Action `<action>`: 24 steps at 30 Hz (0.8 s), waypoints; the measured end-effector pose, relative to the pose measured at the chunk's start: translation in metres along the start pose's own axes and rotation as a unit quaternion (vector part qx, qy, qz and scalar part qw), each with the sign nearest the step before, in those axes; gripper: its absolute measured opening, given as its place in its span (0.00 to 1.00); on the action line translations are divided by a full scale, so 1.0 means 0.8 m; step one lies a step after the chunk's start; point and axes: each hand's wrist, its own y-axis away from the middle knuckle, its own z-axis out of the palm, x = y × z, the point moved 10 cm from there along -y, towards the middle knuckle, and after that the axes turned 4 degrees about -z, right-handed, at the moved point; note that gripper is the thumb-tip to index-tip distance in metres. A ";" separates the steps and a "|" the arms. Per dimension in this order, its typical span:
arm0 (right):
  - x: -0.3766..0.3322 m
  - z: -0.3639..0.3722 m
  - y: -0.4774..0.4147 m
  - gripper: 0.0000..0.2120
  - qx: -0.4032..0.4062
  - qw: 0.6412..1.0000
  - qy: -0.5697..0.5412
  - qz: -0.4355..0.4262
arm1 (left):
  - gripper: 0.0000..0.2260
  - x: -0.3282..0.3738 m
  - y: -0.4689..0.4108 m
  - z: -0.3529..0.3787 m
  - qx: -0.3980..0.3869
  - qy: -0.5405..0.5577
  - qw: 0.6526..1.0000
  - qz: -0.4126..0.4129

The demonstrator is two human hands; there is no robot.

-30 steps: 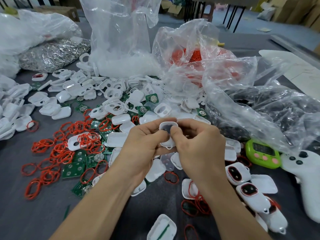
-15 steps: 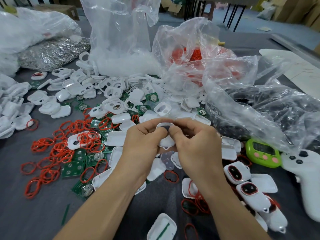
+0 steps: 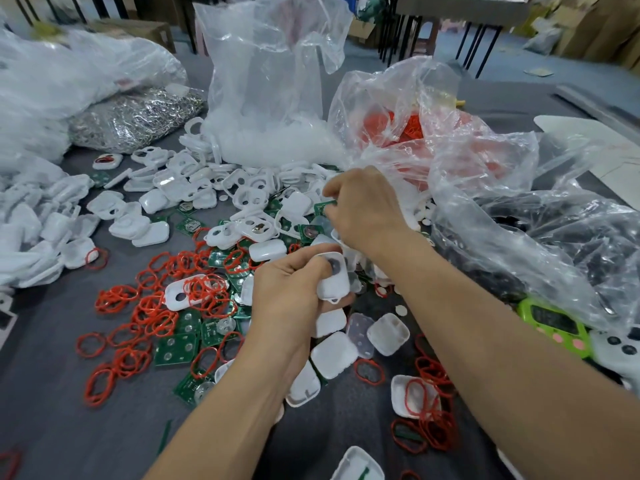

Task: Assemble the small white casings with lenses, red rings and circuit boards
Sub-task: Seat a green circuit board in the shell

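Grey table (image 3: 62, 420) spreads under heaps of small parts, with crumpled clear plastic bags (image 3: 270, 81) behind them. The left hand's (image 3: 291, 296) fingers (image 3: 304, 268) curl round a white casing (image 3: 334, 282), held above the table near the middle, its dark round opening facing up. The right hand (image 3: 367, 209) hovers further back over the pile, fingers (image 3: 334, 192) bent downward just beside a green circuit board (image 3: 323, 204); whether they pinch anything I cannot tell. Loose white casings (image 3: 149, 233) lie to the left and behind; red rings (image 3: 152, 317) and more circuit boards (image 3: 176, 351) are scattered left of the left wrist. At the right edge sit a green timer (image 3: 554, 323) and a white controller (image 3: 620, 344).
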 end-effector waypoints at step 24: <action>0.099 -0.037 0.158 0.11 0.085 0.841 -0.514 0.146 | 0.08 -0.011 0.009 0.019 -0.035 -0.051 0.998 -0.016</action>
